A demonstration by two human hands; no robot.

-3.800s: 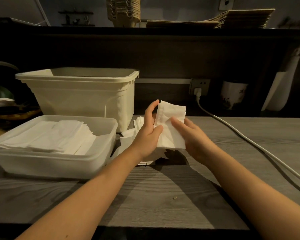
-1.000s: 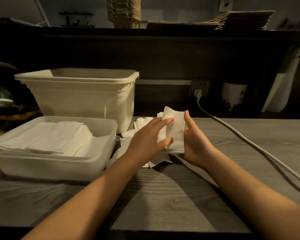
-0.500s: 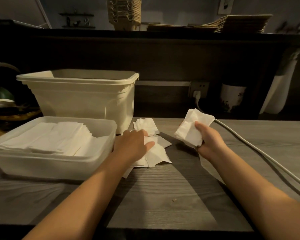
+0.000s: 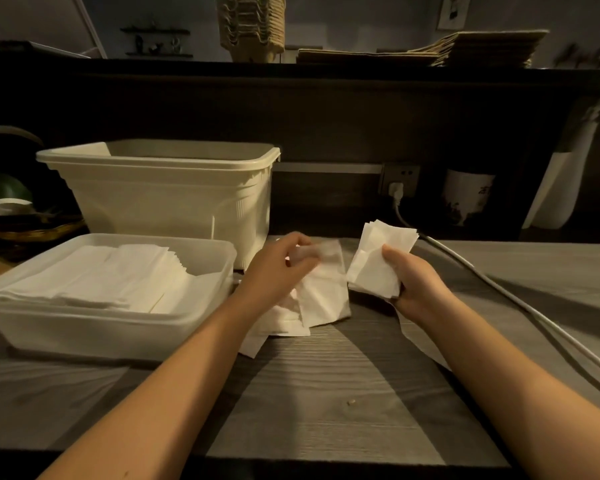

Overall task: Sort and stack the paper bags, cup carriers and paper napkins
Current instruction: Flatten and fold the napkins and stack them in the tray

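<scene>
My right hand (image 4: 414, 285) grips a small stack of white paper napkins (image 4: 378, 263), thumb on top, held above the table. My left hand (image 4: 278, 268) pinches a single napkin (image 4: 321, 252), blurred, lifting it off a loose pile of napkins (image 4: 323, 299) on the grey wooden table (image 4: 326, 393). A shallow white tray (image 4: 118, 327) at the left holds rows of stacked napkins (image 4: 94, 282). On the dark upper shelf stand stacked cup carriers (image 4: 250, 26) and a flat pile of brown paper bags (image 4: 465, 50).
A tall cream plastic bin (image 4: 174, 199) stands behind the tray. A white power cable (image 4: 499, 289) runs from a wall socket (image 4: 400, 176) across the table's right side. A white printed cup (image 4: 468, 199) and a white holder (image 4: 558, 188) sit at the back right.
My left hand, which was pressing on the loose pile half a second ago, has lifted a napkin from it. My right hand keeps its stack, slightly lower and turned.
</scene>
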